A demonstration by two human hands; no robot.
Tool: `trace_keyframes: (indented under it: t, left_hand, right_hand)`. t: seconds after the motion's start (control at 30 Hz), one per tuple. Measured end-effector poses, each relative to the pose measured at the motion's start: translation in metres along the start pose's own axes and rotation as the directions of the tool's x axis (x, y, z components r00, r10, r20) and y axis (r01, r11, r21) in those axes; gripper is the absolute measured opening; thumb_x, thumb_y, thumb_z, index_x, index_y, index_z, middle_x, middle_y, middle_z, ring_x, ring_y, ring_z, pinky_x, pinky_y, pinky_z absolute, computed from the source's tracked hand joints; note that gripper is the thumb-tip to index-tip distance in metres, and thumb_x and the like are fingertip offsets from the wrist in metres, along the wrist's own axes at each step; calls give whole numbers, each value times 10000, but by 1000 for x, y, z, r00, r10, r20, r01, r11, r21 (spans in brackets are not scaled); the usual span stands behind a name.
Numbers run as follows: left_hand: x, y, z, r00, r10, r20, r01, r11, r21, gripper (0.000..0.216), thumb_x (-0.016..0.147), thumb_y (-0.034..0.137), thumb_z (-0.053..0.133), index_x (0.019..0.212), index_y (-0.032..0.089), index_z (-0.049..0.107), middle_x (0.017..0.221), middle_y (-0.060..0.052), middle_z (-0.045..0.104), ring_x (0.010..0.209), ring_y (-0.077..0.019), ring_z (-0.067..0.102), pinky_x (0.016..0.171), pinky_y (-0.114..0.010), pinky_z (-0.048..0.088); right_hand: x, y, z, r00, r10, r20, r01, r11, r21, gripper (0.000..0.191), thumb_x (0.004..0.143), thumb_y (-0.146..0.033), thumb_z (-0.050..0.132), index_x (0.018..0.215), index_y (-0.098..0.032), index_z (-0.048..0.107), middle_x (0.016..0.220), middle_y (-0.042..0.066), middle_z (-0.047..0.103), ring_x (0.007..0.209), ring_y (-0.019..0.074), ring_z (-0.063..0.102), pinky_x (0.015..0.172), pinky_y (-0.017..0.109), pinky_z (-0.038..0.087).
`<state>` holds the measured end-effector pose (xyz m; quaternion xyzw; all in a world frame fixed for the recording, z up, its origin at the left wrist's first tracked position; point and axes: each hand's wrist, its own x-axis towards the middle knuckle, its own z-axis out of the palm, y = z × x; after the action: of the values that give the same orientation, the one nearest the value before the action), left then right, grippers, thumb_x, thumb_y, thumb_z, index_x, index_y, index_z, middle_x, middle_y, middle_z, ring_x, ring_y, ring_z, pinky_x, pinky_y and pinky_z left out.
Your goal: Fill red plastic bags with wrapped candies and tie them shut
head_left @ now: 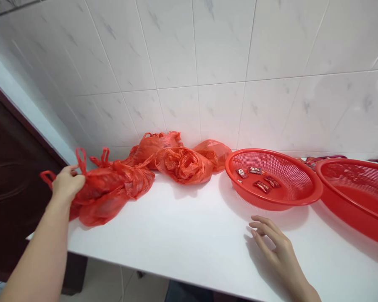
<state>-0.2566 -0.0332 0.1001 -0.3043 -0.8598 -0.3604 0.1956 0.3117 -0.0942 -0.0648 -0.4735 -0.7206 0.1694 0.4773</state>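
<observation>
At the left end of the table, my left hand [67,182] is closed on the top of a red plastic bag [99,182], beside its looped handles. Some of its fingertips are hidden behind the bag. My right hand [275,247] hovers over the white table [189,235] in front of a red colander [272,203], fingers apart and slightly bent, holding nothing. Inside that colander lie several small wrapped packets [263,186].
More bulging red plastic bags [189,165] sit along the tiled wall [220,109], left of the colander. A second red basket [349,205] stands at the right edge, with reddish packets or ribbons [324,158] behind it. A dark door [15,176] is at far left.
</observation>
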Motion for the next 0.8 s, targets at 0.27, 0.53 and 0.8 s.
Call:
trace_keyframes:
  t: [0.27, 0.53, 0.8]
  left_hand:
    - [-50, 69, 14, 967, 236, -96, -254, 927, -277, 570, 727, 226, 612, 1258, 20, 608, 1432, -249, 545, 1398, -365, 449, 1176, -520, 344]
    - [-123, 162, 62, 430, 848, 309, -627, 527, -574, 499, 700, 280, 635, 1191, 231, 712, 1438, -91, 594, 1353, -313, 524, 1158, -464, 391]
    - [-132, 187, 84, 510, 749, 424, -277, 609, -743, 165, 716, 322, 632, 751, 202, 740, 908, -92, 773, 961, -332, 700, 989, -481, 493]
  right_hand:
    - [-1, 2, 0, 1000, 1, 4, -1, 1000, -20, 242, 982, -350, 532, 921, -239, 738, 1117, 126, 709, 916, 220, 731, 678, 273, 600]
    - [1, 4, 3, 999, 42, 3, -42, 999, 1, 294, 980, -392, 516, 891, -223, 739, 1103, 145, 707, 961, 241, 727, 673, 280, 603]
    - [6, -5, 11, 994, -22, 108, 16, 998, 56, 239, 986, -315, 500, 934, -214, 711, 1077, 135, 712, 746, 187, 714, 715, 311, 601]
